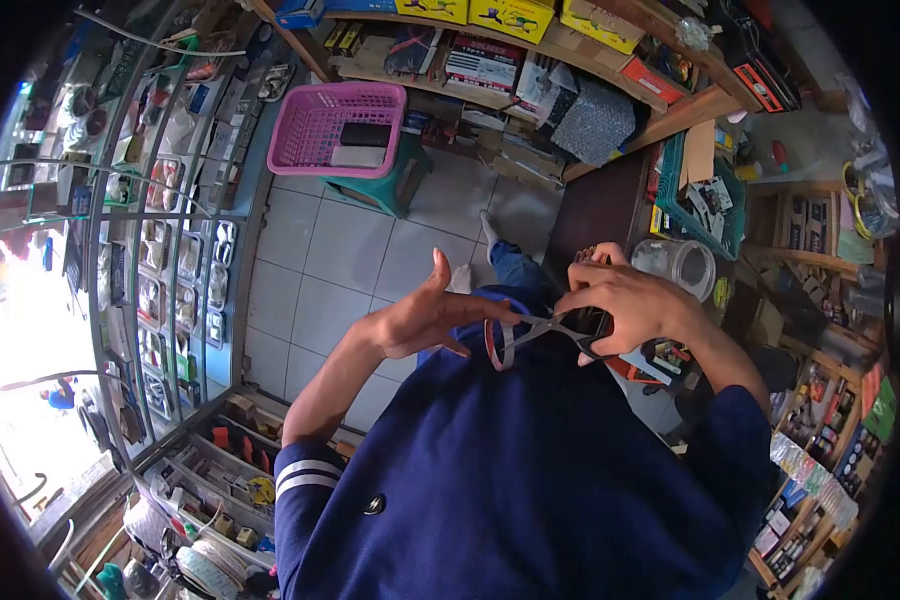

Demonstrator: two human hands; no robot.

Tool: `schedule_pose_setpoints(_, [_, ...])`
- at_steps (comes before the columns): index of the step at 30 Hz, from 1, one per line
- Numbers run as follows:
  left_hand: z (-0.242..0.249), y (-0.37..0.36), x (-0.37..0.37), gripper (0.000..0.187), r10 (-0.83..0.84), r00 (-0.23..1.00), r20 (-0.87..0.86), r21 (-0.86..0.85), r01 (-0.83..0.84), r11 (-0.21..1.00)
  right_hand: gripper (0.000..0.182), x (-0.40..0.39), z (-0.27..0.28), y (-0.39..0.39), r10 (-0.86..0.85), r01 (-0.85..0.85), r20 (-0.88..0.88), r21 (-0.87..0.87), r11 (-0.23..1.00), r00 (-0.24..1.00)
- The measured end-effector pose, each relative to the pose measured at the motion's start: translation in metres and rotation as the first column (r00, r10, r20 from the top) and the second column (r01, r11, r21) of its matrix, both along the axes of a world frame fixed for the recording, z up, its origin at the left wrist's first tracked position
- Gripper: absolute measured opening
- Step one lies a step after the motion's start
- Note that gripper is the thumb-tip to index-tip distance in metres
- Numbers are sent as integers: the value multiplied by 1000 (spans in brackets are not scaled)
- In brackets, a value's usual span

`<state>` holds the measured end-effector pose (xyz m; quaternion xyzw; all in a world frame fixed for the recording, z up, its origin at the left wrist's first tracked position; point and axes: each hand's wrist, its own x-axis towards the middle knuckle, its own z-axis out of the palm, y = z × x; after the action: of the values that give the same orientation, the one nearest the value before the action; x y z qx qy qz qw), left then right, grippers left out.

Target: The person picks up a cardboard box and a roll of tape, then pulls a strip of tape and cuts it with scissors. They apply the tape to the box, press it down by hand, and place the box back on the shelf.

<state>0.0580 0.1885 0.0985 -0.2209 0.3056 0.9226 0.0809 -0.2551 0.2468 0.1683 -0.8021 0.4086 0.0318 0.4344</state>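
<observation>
Dark-handled scissors (541,325) are in my right hand (635,305), its fingers curled round the handles, with the blades spread toward the left. A thin loop of light and reddish strip (500,345) hangs by the blades. My left hand (420,318) is beside that loop, thumb raised and fingers stretched toward the strip and blade tips. Whether its fingertips pinch the strip is hard to make out. Both hands are in front of the dark blue shirt (530,470).
A pink basket (285,130) holding two flat items rests on a green stool (400,185). Glass display shelves (180,215) line the left. At right are a green crate (685,215), a clear jar (675,262) and packed shelves. Boxes fill the shelf at the top.
</observation>
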Motion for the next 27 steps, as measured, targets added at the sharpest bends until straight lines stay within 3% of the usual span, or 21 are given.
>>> schedule_pose_setpoints(7, [8, -15, -8, 125, -36, 999, 29, -75, 38, 996, 62, -10, -1, -12, 48, -44, 51, -76, 996, 998])
schedule_pose_setpoints(20, [6, -32, -38, 131, -127, 991, 48, -40, 129, 991, 62, -12, -18, -16, 106, -97, 42, -166, 981, 994])
schedule_pose_setpoints(27, [6, -32, -36, 128, -62, 996, 70, -16, 63, 998, 62, -14, -19, -13, 68, -60, 45, -155, 986, 997])
